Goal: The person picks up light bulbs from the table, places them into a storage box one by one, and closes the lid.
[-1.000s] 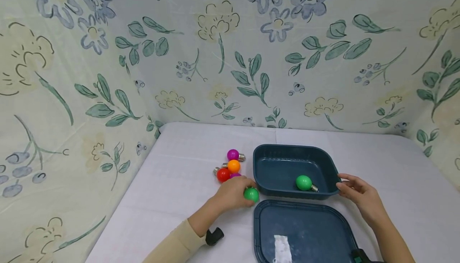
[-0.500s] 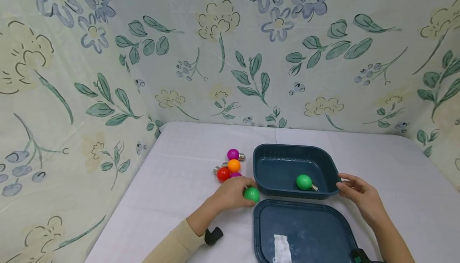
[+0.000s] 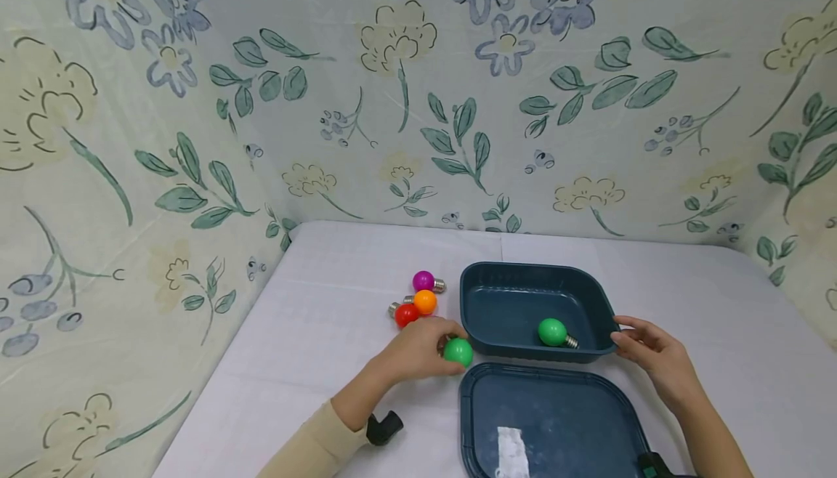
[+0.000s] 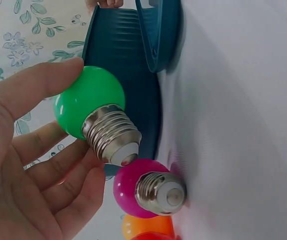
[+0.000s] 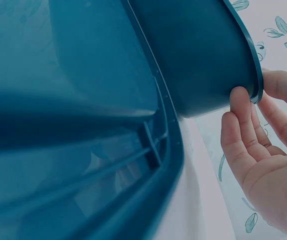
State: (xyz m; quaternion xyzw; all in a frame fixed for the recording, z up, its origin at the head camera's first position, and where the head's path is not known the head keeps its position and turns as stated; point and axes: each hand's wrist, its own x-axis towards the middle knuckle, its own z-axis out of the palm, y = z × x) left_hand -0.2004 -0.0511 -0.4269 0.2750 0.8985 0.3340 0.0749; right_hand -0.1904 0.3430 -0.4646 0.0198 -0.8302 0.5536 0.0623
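My left hand (image 3: 415, 351) pinches a green light bulb (image 3: 458, 352) by its round globe, beside the box's near left corner. In the left wrist view the bulb's metal screw base (image 4: 112, 134) points down and to the right, close over a magenta bulb (image 4: 133, 190). My right hand (image 3: 660, 358) holds the rim of the dark blue plastic box (image 3: 503, 307) at its right end, fingertips on the outer wall (image 5: 208, 60). Inside the box lies another green bulb (image 3: 552, 332) on its side.
A red bulb (image 3: 406, 315), an orange bulb (image 3: 425, 302) and another magenta bulb (image 3: 423, 281) lie left of the box. The dark blue lid (image 3: 562, 420), bearing a white label (image 3: 512, 452), lies in front of it. Floral cloth (image 3: 418, 100) rises behind the white table (image 3: 353, 260).
The left hand has shifted slightly with the green bulb still in its fingers, and now covers the magenta bulb next to the red one in the head view. The right hand stays put.
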